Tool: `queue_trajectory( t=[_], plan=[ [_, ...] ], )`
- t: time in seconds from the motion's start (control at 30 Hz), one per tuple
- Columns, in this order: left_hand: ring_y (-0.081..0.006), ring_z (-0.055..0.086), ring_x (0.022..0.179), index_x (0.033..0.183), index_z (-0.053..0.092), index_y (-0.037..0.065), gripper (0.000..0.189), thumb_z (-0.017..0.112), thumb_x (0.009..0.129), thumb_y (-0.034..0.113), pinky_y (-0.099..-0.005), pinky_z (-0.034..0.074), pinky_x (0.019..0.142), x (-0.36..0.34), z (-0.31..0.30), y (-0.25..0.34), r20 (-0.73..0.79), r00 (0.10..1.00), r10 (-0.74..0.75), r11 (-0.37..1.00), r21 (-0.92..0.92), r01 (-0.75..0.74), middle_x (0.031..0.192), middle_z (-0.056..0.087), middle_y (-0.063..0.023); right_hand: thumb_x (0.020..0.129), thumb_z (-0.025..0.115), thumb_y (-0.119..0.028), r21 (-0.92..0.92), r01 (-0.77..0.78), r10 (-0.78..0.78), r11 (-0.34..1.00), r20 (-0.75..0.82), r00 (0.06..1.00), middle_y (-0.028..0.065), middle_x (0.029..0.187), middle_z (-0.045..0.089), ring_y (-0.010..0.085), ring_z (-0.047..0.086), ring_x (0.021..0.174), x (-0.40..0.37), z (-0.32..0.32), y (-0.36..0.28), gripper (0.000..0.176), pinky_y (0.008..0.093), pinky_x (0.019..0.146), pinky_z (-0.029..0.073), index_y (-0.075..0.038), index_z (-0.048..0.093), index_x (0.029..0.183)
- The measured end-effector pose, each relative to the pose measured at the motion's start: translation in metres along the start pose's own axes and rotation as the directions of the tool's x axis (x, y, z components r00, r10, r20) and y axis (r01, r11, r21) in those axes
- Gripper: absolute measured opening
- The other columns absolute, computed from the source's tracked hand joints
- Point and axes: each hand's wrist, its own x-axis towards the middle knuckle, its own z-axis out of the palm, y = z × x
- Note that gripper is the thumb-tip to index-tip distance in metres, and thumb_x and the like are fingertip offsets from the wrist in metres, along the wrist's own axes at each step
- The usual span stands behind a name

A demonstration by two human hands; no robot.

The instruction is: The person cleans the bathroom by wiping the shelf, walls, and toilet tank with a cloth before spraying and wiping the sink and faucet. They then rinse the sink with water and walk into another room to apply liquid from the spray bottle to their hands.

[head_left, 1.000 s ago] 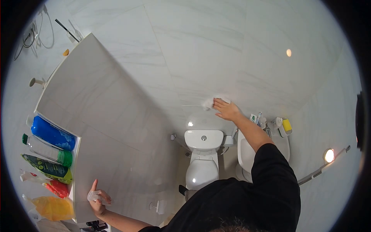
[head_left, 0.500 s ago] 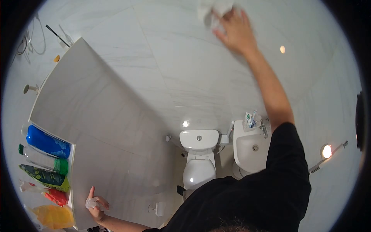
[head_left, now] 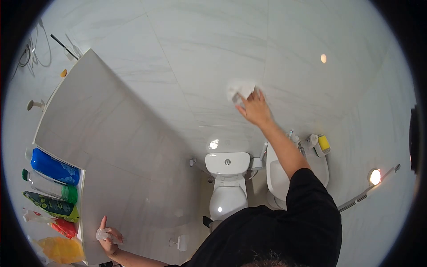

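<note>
My right hand (head_left: pixel 257 110) presses a crumpled white wipe (head_left: pixel 242 90) against the marbled tiled wall (head_left: pixel 213 58), above the toilet. Its fingers are bent over the lower edge of the wipe, which is slightly blurred. At the lower left, my left hand (head_left: pixel 109 242) is closed around a small translucent plastic object (head_left: pixel 103 234), its index finger stretched upward. What kind of object this is I cannot make out. That hand is near the grey tiled side wall (head_left: pixel 133 200), just right of the shelf with bottles.
A toilet (head_left: pixel 227 200) and a washbasin (head_left: pixel 278 180) stand below my right arm. A yellow sponge (head_left: pixel 324 143) sits by the basin. On the left ledge are a blue bottle (head_left: pixel 55 167), a clear bottle (head_left: pixel 42 183) and several pouches. A metal rail (head_left: pixel 356 199) runs along the right wall.
My right hand has moved down and slightly left along the wall with the wipe. The sponge beside the basin has come into view. My left hand has stayed nearly where it was.
</note>
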Motion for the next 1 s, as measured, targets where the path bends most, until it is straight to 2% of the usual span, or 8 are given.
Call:
queue_trajectory(
  t=[0.13, 0.3, 0.4, 0.53, 0.67, 0.8, 0.87, 1.0],
  plan=[
    [-0.0135, 0.050, 0.040, 0.143, 0.031, -0.015, 0.108, 0.075, 0.077, 0.059, -0.0258, 0.042, 0.040, 0.002, 0.005, 0.005, 0.018, 1.000, 0.010, 1.000, -0.007, -0.010, 0.051, 0.052, -0.0036, 0.095, 0.052, -0.045, 0.056, 0.024, -0.032, 0.998, 0.145, 0.989, 0.0108, 0.136, 0.055, 0.0288, 0.041, 0.136, -0.070, 0.068, -0.003, 0.053, 0.0477, 0.115, 0.029, -0.011, 0.054, 0.134],
    [-0.0142, 0.050, 0.040, 0.143, 0.031, -0.016, 0.107, 0.075, 0.078, 0.058, -0.0263, 0.041, 0.040, 0.003, 0.004, 0.006, 0.023, 1.000, -0.003, 1.000, -0.008, 0.004, 0.050, 0.052, -0.0040, 0.090, 0.059, -0.038, 0.127, 0.023, -0.023, 0.992, -0.001, 1.000, 0.0109, 0.128, 0.060, 0.0297, 0.046, 0.130, -0.092, 0.078, 0.009, 0.044, 0.0482, 0.114, 0.030, -0.009, 0.062, 0.122],
    [-0.0144, 0.050, 0.040, 0.142, 0.031, -0.016, 0.106, 0.075, 0.079, 0.058, -0.0267, 0.041, 0.039, 0.006, 0.003, 0.008, 0.064, 0.997, -0.033, 0.999, 0.001, 0.033, 0.050, 0.052, -0.0043, 0.088, 0.061, -0.036, 0.103, -0.087, 0.100, 0.991, -0.131, 0.986, 0.0122, 0.125, 0.061, 0.0316, 0.049, 0.127, -0.050, 0.040, 0.019, 0.043, 0.0501, 0.112, 0.031, -0.008, 0.063, 0.121],
    [-0.0146, 0.050, 0.040, 0.142, 0.032, -0.015, 0.106, 0.075, 0.078, 0.057, -0.0270, 0.041, 0.039, 0.005, 0.004, 0.006, 0.046, 0.999, -0.020, 1.000, -0.014, 0.021, 0.051, 0.052, -0.0046, 0.088, 0.061, -0.034, 0.015, -0.069, 0.070, 0.997, -0.363, 0.929, 0.0142, 0.124, 0.062, 0.0345, 0.050, 0.124, 0.048, -0.052, 0.037, 0.049, 0.0532, 0.110, 0.031, -0.008, 0.058, 0.129],
    [-0.0138, 0.049, 0.039, 0.143, 0.029, -0.015, 0.110, 0.075, 0.077, 0.060, -0.0267, 0.041, 0.039, 0.002, 0.000, 0.001, 0.025, 1.000, 0.003, 1.000, -0.018, -0.002, 0.051, 0.051, -0.0036, 0.089, 0.062, -0.036, 0.092, -0.068, 0.112, 0.993, -0.657, 0.745, 0.0165, 0.135, 0.055, 0.0341, 0.046, 0.130, 0.143, -0.150, 0.051, 0.061, 0.0554, 0.112, 0.028, -0.008, 0.047, 0.141],
    [-0.0129, 0.048, 0.038, 0.144, 0.025, -0.016, 0.114, 0.074, 0.076, 0.063, -0.0265, 0.041, 0.038, 0.001, -0.001, -0.004, 0.024, 0.999, 0.032, 0.999, -0.021, -0.031, 0.050, 0.050, -0.0023, 0.091, 0.060, -0.042, 0.102, -0.046, 0.105, 0.994, -0.709, 0.697, 0.0151, 0.145, 0.047, 0.0315, 0.037, 0.139, 0.198, -0.170, 0.021, 0.067, 0.0554, 0.116, 0.022, -0.007, 0.042, 0.145],
    [-0.0130, 0.048, 0.038, 0.144, 0.026, -0.016, 0.114, 0.074, 0.076, 0.062, -0.0265, 0.042, 0.039, 0.002, 0.000, -0.002, 0.022, 0.999, 0.045, 0.999, -0.028, -0.045, 0.051, 0.050, -0.0024, 0.092, 0.057, -0.048, 0.052, -0.004, 0.034, 0.999, -0.599, 0.800, 0.0131, 0.149, 0.044, 0.0292, 0.029, 0.145, 0.214, -0.171, -0.005, 0.071, 0.0538, 0.119, 0.016, -0.007, 0.039, 0.147],
    [-0.0133, 0.049, 0.038, 0.143, 0.027, -0.016, 0.114, 0.074, 0.076, 0.063, -0.0266, 0.043, 0.039, 0.001, -0.002, -0.005, 0.030, 0.998, 0.056, 0.998, -0.023, -0.055, 0.052, 0.050, -0.0025, 0.093, 0.052, -0.055, -0.011, 0.156, -0.139, 0.988, -0.512, 0.848, 0.0077, 0.151, 0.042, 0.0242, 0.027, 0.146, 0.249, -0.182, -0.051, 0.069, 0.0470, 0.121, 0.015, -0.013, 0.040, 0.147]
  ],
)
